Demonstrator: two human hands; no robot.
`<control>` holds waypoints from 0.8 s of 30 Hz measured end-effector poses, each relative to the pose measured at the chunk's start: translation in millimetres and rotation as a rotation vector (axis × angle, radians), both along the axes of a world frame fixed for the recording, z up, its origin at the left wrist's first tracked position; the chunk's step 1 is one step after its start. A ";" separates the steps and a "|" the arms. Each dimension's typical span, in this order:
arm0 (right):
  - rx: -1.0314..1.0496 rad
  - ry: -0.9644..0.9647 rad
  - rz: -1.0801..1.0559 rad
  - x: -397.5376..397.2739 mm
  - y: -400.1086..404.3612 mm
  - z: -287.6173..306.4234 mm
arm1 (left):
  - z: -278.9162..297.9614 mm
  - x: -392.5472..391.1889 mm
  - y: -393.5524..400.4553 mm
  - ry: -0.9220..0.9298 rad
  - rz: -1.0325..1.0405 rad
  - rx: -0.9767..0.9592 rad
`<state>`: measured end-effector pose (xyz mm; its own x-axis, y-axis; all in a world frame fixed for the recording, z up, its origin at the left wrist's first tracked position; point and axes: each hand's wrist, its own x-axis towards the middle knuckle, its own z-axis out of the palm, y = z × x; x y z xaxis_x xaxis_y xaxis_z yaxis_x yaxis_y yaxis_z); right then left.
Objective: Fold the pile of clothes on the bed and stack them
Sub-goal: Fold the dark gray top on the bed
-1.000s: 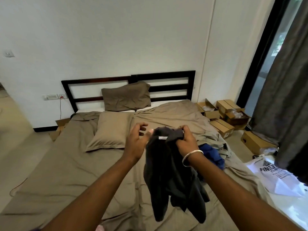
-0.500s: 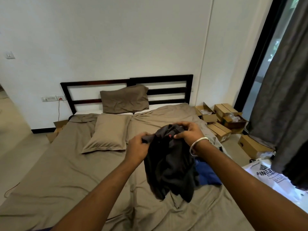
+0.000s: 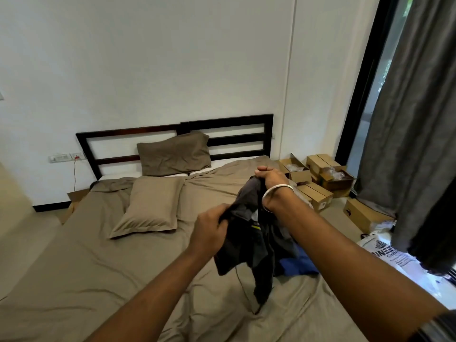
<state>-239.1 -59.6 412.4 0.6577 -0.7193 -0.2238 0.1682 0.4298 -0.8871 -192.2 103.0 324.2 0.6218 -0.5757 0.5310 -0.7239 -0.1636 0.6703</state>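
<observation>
We hold a dark grey garment up over the bed, gripped at two places. Our left hand has its fingers curled round a bunch of the cloth at the lower left, and our right hand, with a silver bangle on the wrist, clutches another bunch higher up. The rest of the garment hangs crumpled below, its lowest end near the tan sheet. Just beside it on the bed lies a blue garment. Two pillows rest near the headboard.
</observation>
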 end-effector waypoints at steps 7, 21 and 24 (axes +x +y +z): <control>-0.341 0.260 0.110 -15.5 -21.2 -20.0 | 45.8 30.7 -2.7 0.178 0.010 -0.019; -0.962 -0.028 0.353 -28.2 17.6 -28.6 | 82.2 26.4 -18.9 0.928 -0.331 -0.094; -1.122 -0.083 0.245 -21.6 27.3 -26.4 | 83.1 23.8 -15.1 0.958 -0.433 -0.086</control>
